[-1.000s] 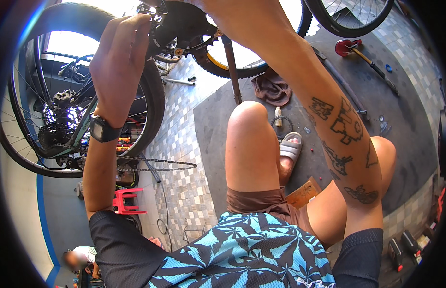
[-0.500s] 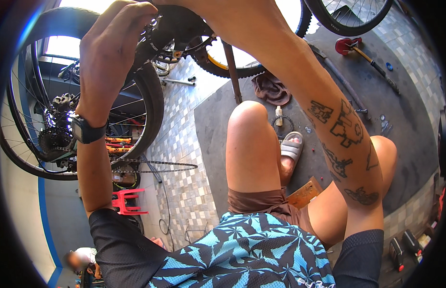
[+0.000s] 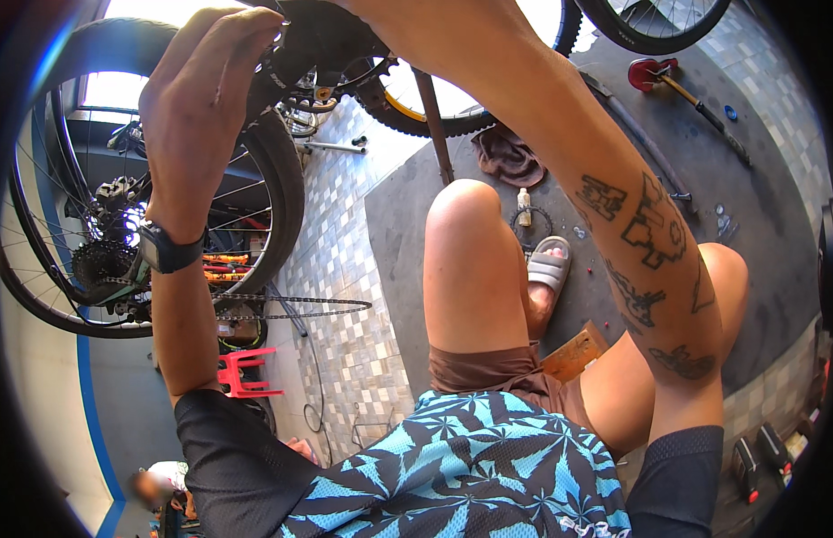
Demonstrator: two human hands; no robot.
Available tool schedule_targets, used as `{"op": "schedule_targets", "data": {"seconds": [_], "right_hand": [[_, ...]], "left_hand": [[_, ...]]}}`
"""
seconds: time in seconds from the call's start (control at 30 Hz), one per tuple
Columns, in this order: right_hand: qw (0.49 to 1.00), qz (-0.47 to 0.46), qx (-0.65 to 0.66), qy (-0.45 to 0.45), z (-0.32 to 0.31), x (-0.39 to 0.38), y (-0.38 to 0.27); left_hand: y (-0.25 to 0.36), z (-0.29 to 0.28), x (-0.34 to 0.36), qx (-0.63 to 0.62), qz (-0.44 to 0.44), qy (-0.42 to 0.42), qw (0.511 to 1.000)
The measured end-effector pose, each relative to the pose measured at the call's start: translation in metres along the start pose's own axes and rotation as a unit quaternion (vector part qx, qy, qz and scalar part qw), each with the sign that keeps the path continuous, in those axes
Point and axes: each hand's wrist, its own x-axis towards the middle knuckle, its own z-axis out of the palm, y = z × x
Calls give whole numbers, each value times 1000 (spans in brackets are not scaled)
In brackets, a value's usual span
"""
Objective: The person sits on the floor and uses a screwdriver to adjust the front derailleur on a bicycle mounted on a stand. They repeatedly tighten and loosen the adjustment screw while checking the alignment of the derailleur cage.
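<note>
My left hand (image 3: 201, 108), with a watch at the wrist, reaches up to a black crankset (image 3: 300, 67) at the top of the view, its fingers curled and their tips pressed at the crank; what they grip is too small to tell. My tattooed right forearm crosses to the top edge, where my right hand (image 3: 371, 13) is mostly cut off, fingers hidden. Left of the crankset are a bicycle's rear wheel (image 3: 286, 220) and cassette (image 3: 98, 260), with a chain (image 3: 336, 306) hanging in a long loop.
On the dark mat (image 3: 398, 269) lie a brown cloth (image 3: 509, 160), bottle (image 3: 524, 207), tools (image 3: 703, 121) and wooden board (image 3: 573, 350). More bicycle wheels (image 3: 649, 36) stand at the top right. A red stool (image 3: 246, 372) is at lower left, a co-worker (image 3: 170, 484) beyond it.
My left hand has moved left from where it was a second ago, its fingers still curled at the crank. The right arm has barely moved.
</note>
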Motion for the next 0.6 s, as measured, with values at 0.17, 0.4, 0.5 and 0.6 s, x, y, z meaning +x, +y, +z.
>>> {"op": "schedule_targets", "data": {"seconds": [0.17, 0.4, 0.5, 0.6], "right_hand": [[997, -55, -30, 37, -2, -8, -5], [999, -45, 6, 2, -9, -7, -6], [998, -51, -10, 25, -5, -11, -7], [998, -53, 0, 21, -7, -11, -7]], "left_hand": [[-3, 4, -1, 12, -14, 5, 1000], [-10, 14, -3, -2, -14, 47, 999], [-9, 16, -6, -27, -28, 64, 997], [-9, 14, -9, -20, -14, 63, 998]]}}
